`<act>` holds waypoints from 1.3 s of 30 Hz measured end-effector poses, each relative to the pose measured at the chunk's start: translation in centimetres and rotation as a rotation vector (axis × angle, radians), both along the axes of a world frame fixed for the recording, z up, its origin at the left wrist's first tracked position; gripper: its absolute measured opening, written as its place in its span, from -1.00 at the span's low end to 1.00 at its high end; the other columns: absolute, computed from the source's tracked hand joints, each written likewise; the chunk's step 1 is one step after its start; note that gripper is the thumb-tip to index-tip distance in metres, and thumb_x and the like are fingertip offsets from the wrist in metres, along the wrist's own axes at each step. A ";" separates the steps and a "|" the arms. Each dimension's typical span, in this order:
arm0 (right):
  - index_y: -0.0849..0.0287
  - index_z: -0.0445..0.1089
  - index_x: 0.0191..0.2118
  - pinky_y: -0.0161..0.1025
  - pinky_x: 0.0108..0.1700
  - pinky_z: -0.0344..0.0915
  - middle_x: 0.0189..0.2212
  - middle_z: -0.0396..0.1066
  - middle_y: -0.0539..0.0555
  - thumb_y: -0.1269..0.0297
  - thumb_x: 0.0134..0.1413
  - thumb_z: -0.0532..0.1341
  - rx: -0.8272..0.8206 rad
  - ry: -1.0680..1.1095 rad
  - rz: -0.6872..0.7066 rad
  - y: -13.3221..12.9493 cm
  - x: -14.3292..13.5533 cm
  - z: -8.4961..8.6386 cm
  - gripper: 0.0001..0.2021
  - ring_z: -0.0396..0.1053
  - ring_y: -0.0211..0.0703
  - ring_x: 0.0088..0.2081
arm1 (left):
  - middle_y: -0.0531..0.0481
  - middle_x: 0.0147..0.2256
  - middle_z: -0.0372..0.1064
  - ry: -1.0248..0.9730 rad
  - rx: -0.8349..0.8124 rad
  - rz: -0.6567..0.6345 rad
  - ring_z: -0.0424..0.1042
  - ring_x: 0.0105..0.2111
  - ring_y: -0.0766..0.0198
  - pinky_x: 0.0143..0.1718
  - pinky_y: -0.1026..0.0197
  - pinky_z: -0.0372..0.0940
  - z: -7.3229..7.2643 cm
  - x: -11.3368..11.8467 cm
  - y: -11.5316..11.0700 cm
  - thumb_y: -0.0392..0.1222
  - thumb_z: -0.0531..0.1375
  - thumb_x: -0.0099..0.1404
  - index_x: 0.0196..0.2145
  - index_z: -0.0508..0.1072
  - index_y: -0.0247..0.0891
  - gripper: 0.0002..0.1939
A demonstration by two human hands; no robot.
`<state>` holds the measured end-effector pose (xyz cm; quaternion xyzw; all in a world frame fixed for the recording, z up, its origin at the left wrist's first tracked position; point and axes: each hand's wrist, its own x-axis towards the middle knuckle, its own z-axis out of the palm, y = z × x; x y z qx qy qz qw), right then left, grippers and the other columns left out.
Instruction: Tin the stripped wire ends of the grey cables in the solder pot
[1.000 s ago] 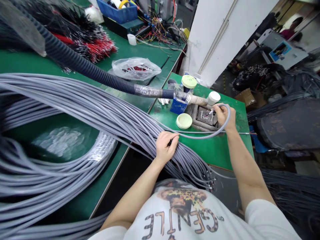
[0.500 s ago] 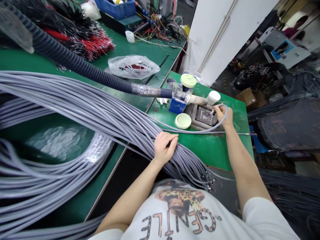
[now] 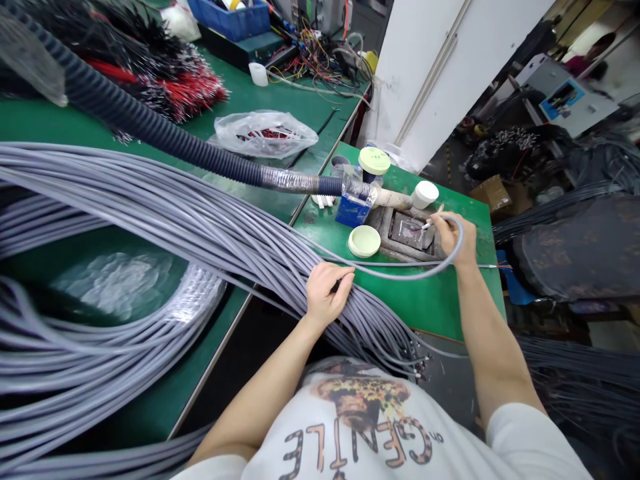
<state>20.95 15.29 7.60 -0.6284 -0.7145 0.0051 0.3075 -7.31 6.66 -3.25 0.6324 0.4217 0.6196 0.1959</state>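
Observation:
My right hand (image 3: 456, 235) is closed on the end of a grey cable (image 3: 420, 274), which loops below it. The stripped cable tip points at the dark square well of a grimy block (image 3: 400, 252). Over the large bundle of grey cables (image 3: 260, 247) rests my left hand (image 3: 327, 293), its thumb and forefinger pinched together; whether something thin is between them I cannot make out. A hose (image 3: 295, 180) with a pale nozzle ends just behind the well. Beside the block lie a pale green lid (image 3: 364, 241) and a white jar (image 3: 425, 194).
A blue box (image 3: 353, 208) and a jar with a green lid (image 3: 375, 161) stand behind the hose end. On the left table (image 3: 300, 100) lie a plastic bag (image 3: 265, 133) and red and black wires (image 3: 195, 87). A person is far back at the right.
My right hand has shifted slightly right and down with the cable, whose loop now hangs a little lower and wider. My left hand has hardly moved.

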 end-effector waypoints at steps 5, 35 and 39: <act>0.05 0.45 -0.03 -0.10 -0.02 0.38 -0.07 0.49 0.08 0.39 0.10 0.24 0.182 0.104 0.376 -8.8 -2.8 2.4 -0.70 0.45 -0.07 -0.07 | -0.03 -0.41 0.52 -0.229 -0.078 -0.155 0.41 -0.37 0.24 -0.23 0.12 0.30 2.7 1.3 -1.5 -0.27 0.21 0.24 -0.25 0.56 -0.22 -0.86; 0.05 0.36 0.11 0.11 0.03 0.34 -0.05 0.49 0.11 0.49 0.15 0.10 0.290 -0.145 0.548 -20.8 -3.7 -2.1 -0.57 0.29 -0.01 0.10 | -0.12 -0.24 0.54 -0.713 -0.819 -0.831 0.47 -0.24 0.18 -0.12 0.18 0.32 5.6 7.1 -6.7 0.04 0.27 0.17 -0.33 0.61 -0.29 -0.68; 0.06 0.37 0.11 0.09 0.04 0.33 -0.04 0.48 0.11 0.50 0.14 0.09 0.292 -0.133 0.546 -21.0 -3.8 -2.1 -0.57 0.29 -0.01 0.09 | -0.11 -0.28 0.53 -0.765 -0.844 -0.840 0.46 -0.30 0.23 -0.15 0.19 0.31 5.2 7.3 -6.8 0.03 0.29 0.15 -0.32 0.60 -0.29 -0.69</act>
